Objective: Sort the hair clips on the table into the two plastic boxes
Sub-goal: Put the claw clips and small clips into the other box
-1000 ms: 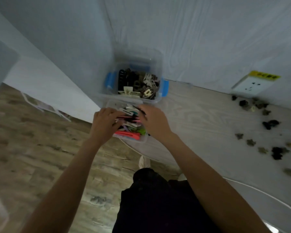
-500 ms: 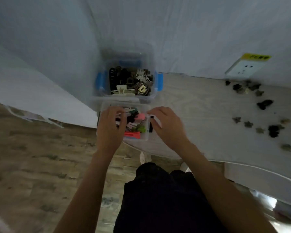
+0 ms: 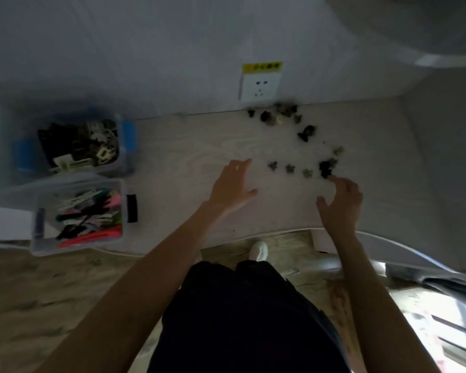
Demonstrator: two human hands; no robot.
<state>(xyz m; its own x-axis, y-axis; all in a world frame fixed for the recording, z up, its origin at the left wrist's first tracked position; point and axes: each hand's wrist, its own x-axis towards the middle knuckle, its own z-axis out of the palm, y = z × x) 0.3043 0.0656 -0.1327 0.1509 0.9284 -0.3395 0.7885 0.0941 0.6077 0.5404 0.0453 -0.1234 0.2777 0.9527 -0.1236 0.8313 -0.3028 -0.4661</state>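
Head view: our left hand (image 3: pixel 233 185) hovers spread and empty over the tabletop (image 3: pixel 189 146); our right hand (image 3: pixel 339 203), fingers loose and holding nothing, reaches the scattered small claw clips (image 3: pixel 326 168). Both plastic boxes (image 3: pixel 78 214) sit far left.

Two boxes (image 3: pixel 78 184) sat at table's (image 3: pixel 199 146) left end, one behind other; loose clips (image 3: pixel 301 146) lay scattered right, near wall socket (image 3: pixel 260 86).
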